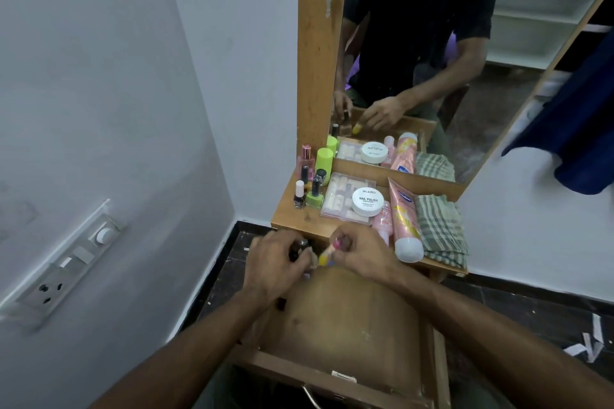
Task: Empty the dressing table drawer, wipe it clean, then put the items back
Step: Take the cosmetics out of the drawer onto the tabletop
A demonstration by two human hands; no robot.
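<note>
Both hands (277,264) (362,252) gripping small bottles (327,254) above open drawer (349,319)

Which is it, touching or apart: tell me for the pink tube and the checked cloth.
Touching. The head view shows the pink tube lying along the left edge of the checked cloth, with no shelf visible between them.

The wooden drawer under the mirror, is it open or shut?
Open: the wooden drawer is pulled out, its mostly bare bottom showing, front handle nearest the camera.
</note>
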